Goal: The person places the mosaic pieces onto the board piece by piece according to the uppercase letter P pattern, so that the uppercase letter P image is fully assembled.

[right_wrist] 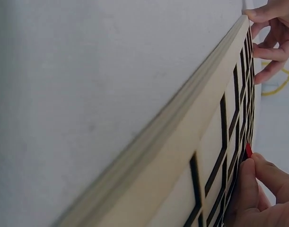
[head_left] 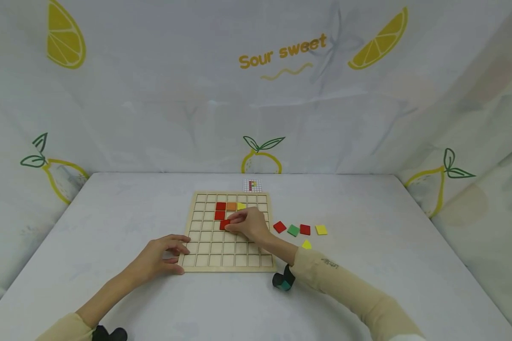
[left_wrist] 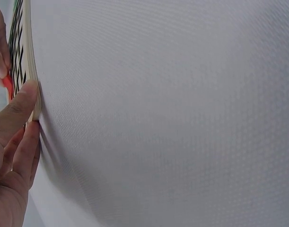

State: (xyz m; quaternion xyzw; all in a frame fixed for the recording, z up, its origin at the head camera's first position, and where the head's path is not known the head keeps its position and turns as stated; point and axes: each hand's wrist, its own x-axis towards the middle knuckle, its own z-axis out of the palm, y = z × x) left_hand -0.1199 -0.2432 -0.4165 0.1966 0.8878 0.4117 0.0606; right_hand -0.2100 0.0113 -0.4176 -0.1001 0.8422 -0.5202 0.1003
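A wooden grid board (head_left: 216, 248) lies flat on the white table. Red tiles (head_left: 220, 215), an orange tile (head_left: 231, 206) and a partly hidden yellow tile (head_left: 241, 206) sit in its upper cells. My right hand (head_left: 251, 224) pinches a red square tile (head_left: 224, 224) between thumb and fingertips, just below the red column. In the right wrist view the pinched tile (right_wrist: 249, 150) is tilted against the grid; whether it touches the cell is unclear. My left hand (head_left: 160, 255) rests spread fingers and thumb against the board's left edge, thumb by the near corner.
Right of the board lie loose tiles: a red one (head_left: 279, 227), a green one (head_left: 293, 230), another red one (head_left: 305, 229), a yellow square (head_left: 321, 229) and a yellow piece (head_left: 306, 245) partly behind the right forearm. A small patterned card (head_left: 252, 185) lies beyond the far edge.
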